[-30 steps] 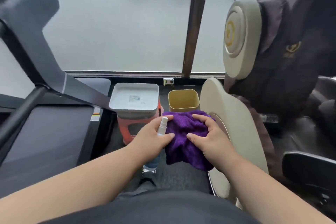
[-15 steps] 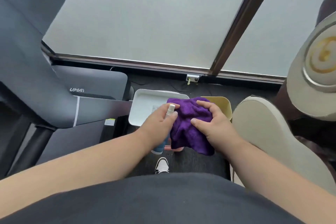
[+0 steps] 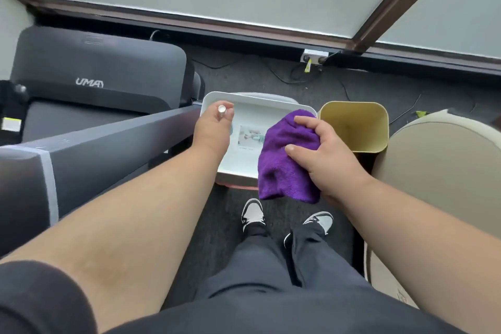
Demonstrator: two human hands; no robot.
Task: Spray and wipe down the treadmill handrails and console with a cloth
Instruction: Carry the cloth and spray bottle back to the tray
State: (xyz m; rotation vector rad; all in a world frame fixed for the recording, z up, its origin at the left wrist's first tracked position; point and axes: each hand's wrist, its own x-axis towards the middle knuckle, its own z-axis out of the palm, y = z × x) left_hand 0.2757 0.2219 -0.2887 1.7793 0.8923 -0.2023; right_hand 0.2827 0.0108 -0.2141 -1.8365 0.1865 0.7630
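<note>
A spray bottle (image 3: 221, 110) is being gripped upright by the left hand (image 3: 212, 130) over the white tray (image 3: 245, 165); at its three o'clock, the purple cloth (image 3: 284, 160) is being clutched by the right hand (image 3: 322, 152).

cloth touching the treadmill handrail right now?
No: the purple cloth hangs from the right hand over the white tray, clear of the grey handrail.
</note>
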